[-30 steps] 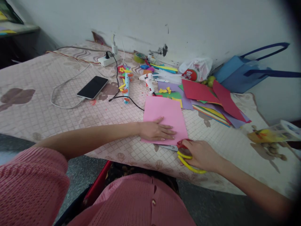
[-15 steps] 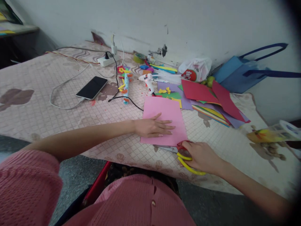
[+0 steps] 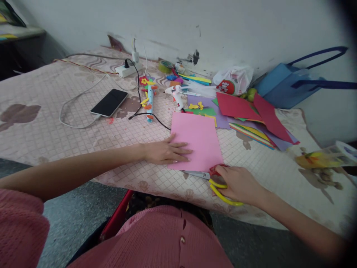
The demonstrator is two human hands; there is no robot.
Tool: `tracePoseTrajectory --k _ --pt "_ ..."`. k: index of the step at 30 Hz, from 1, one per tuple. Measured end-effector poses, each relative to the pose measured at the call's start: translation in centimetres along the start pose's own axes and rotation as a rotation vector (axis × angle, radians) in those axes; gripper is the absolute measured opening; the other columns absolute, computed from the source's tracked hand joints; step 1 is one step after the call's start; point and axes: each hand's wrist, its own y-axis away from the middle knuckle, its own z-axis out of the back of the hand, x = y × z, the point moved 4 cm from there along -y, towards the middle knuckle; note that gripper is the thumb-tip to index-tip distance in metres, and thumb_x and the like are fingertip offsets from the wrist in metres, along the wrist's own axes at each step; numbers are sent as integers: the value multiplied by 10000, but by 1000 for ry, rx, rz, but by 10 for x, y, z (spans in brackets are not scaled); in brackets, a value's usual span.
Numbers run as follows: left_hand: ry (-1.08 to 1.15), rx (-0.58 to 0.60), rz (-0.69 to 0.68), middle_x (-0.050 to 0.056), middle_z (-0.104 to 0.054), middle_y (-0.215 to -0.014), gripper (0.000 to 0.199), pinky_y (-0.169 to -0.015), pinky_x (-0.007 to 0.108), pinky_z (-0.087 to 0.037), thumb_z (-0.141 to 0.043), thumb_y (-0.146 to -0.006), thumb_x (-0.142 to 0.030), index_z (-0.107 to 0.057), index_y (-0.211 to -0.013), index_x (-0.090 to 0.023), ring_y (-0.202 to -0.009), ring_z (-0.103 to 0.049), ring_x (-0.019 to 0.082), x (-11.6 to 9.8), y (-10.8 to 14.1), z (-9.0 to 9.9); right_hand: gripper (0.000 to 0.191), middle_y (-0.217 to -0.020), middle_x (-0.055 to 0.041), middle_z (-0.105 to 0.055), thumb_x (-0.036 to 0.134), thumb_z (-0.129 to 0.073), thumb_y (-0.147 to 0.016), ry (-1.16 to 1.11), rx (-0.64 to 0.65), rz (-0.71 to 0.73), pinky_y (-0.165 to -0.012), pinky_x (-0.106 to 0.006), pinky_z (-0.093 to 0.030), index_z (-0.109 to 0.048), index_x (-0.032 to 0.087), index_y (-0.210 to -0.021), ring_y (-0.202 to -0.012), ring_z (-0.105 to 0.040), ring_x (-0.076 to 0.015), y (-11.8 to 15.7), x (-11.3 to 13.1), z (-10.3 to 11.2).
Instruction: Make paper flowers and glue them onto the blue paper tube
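A pink sheet of paper (image 3: 196,130) lies flat on the patterned tablecloth in front of me. My left hand (image 3: 167,150) rests palm down across its left edge, fingers spread. At the sheet's lower right corner, my right hand (image 3: 238,184) grips scissors (image 3: 196,174) with red and yellow handles. Their blades point left along the near edge of the paper, partly hidden by it. Just beyond the sheet lies a white glue gun (image 3: 177,98), and left of that a light blue paper strip (image 3: 150,102) with orange and yellow pieces attached.
A phone (image 3: 109,102) on a white cable lies left, before a power strip (image 3: 128,69). Coloured sheets (image 3: 240,108) are piled at right, near a white plastic bag (image 3: 234,80), a blue bag (image 3: 281,85) and a clear container (image 3: 325,156). The wall stands behind.
My left hand has slid left, from the middle of the pink paper to its left edge. My right hand and the scissors have stayed nearly in place.
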Motion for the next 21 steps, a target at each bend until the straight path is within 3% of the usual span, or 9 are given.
tracePoseTrajectory --k 13,21 --pt "29 -44 -20 -23 -304 -1486 459 -1139 441 53 -355 -939 -282 -332 -1391 -358 -1410 -153 177 1 1 1 305 -797 -56 -674 379 -597 -753 25 -60 49 -568 -281 -382 -509 171 -958 -716 -657 -224 1 -4 -5" --pt "-1 1 -8 -18 -258 -1503 441 -1127 472 79 -316 -955 -307 -326 -1392 -362 -1417 -121 188 1 1 2 293 -821 -62 -672 383 -585 -754 9 -63 39 -593 -298 -396 -512 172 -944 -736 -650 -229 -3 1 0"
